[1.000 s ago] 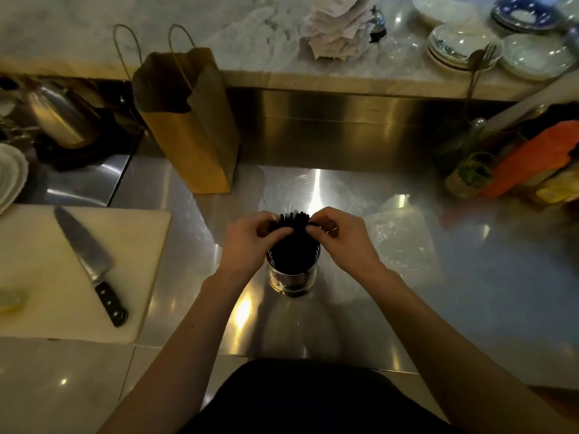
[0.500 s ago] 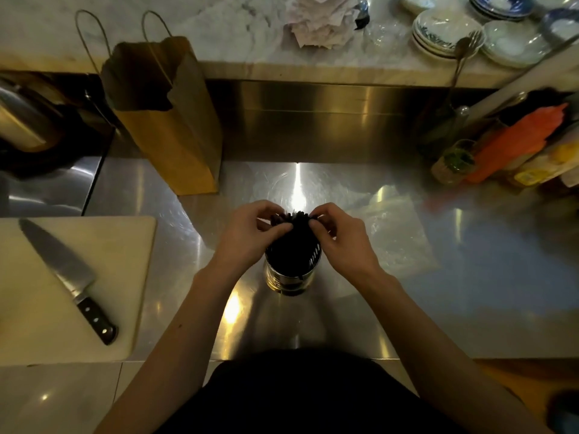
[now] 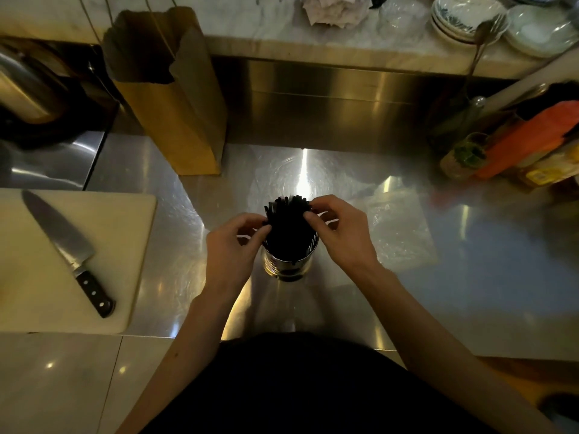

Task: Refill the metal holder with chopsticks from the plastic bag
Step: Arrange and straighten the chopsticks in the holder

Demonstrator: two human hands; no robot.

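The holder [image 3: 289, 261] stands on the surface [image 3: 470, 277], packed with chopsticks [image 3: 286, 214]. Left hand [image 3: 233, 245] and right hand [image 3: 341, 236] each set a pinching grip on the stick tops from opposite sides. Sticks likely light, stiff, slippery: take hold near the tops, bundled

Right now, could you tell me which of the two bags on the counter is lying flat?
The clear plastic bag, right of the metal holder; the brown paper bag stands upright at the back left.
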